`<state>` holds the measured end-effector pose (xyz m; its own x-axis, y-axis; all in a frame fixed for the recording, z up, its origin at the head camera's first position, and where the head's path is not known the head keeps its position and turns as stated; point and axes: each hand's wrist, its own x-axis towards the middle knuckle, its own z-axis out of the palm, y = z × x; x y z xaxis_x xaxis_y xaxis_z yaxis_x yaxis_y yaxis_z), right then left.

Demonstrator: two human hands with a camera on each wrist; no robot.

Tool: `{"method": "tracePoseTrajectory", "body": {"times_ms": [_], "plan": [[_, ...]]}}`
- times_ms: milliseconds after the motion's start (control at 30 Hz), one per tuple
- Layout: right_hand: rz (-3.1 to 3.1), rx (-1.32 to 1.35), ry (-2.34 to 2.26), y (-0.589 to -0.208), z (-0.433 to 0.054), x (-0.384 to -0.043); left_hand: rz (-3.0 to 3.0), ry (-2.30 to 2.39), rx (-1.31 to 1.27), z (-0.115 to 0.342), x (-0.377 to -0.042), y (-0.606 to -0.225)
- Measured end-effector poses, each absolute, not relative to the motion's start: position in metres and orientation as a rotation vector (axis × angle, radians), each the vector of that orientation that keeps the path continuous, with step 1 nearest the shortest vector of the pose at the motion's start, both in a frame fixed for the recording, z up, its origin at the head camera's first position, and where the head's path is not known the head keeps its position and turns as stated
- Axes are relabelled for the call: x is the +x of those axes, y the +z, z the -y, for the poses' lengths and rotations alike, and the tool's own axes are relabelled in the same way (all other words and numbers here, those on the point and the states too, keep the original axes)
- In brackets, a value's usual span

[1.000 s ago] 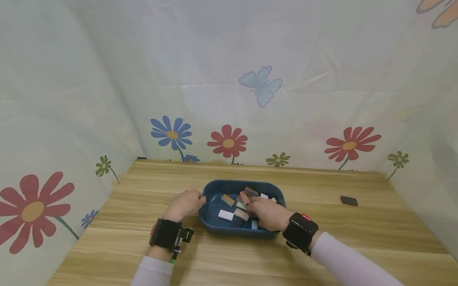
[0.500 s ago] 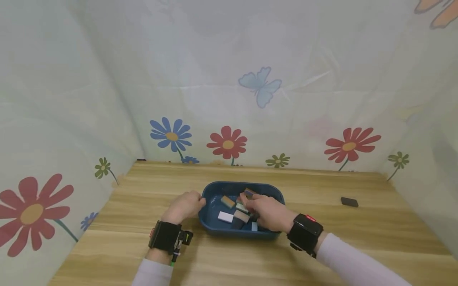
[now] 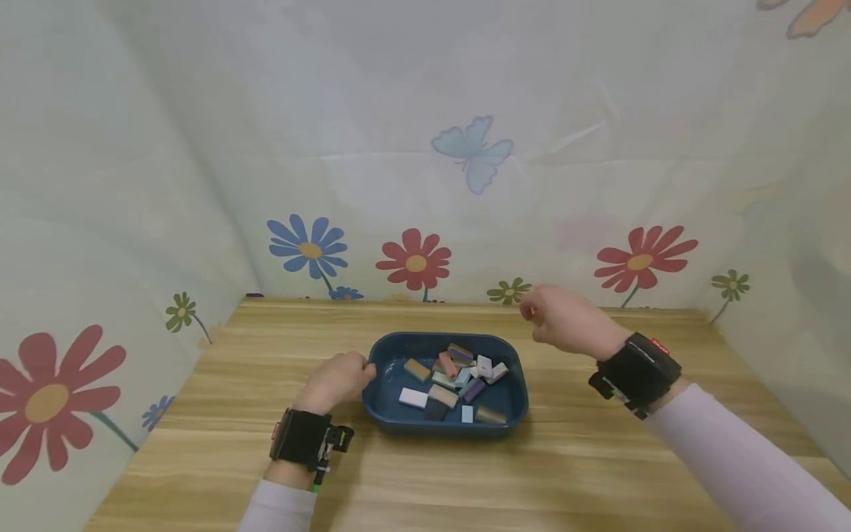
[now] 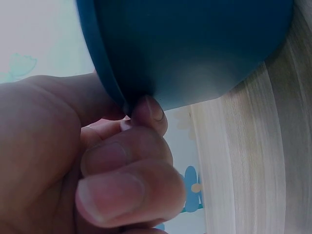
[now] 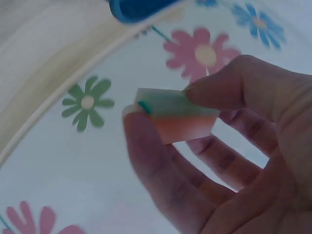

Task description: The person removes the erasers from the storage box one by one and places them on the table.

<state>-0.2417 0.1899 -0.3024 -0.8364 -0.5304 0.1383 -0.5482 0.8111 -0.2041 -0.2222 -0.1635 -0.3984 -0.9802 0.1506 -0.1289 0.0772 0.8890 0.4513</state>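
A dark blue rectangular basin (image 3: 439, 428) stands on the wooden table, with several small blocks in mixed colours lying in its middle and right part. My left hand (image 3: 335, 384) grips the basin's left rim; the left wrist view shows the rim between the thumb and curled fingers. Raised beyond the basin's right end, my right hand (image 3: 572, 321) pinches a small two-toned block (image 5: 178, 112), pale green above and orange below, between thumb and fingers. Inside the basin, a white block (image 3: 414, 397) lies at the left and a pink block (image 3: 448, 365) leans on others.
The wooden table (image 3: 585, 473) reaches back to a pale curtain (image 3: 319, 96) printed with flowers and butterflies. This curtain also closes off the left and right sides.
My right hand has lifted out of the basin and moved right and back, carrying the two-toned block. It uncovers the blocks beneath, while its wrist now hides the dark piece on the table.
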Motion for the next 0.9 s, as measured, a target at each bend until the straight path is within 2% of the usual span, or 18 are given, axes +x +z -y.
{"method": "tracePoseTrajectory", "body": {"times_ms": [400, 700, 900], "plan": [[2.881, 0.404, 0.603, -0.347, -0.285, -0.218, -2.916, 0.665, 0.174, 0.162, -0.221, -0.399], [2.949, 0.115, 0.767, -0.353, -0.333, -0.204, -2.900, 0.684, 0.149, 0.165, -0.220, -0.404], [2.960, -0.086, 0.999, -0.372, -0.378, -0.200, -2.903, 0.656, 0.161, 0.161, -0.223, -0.399]]}}
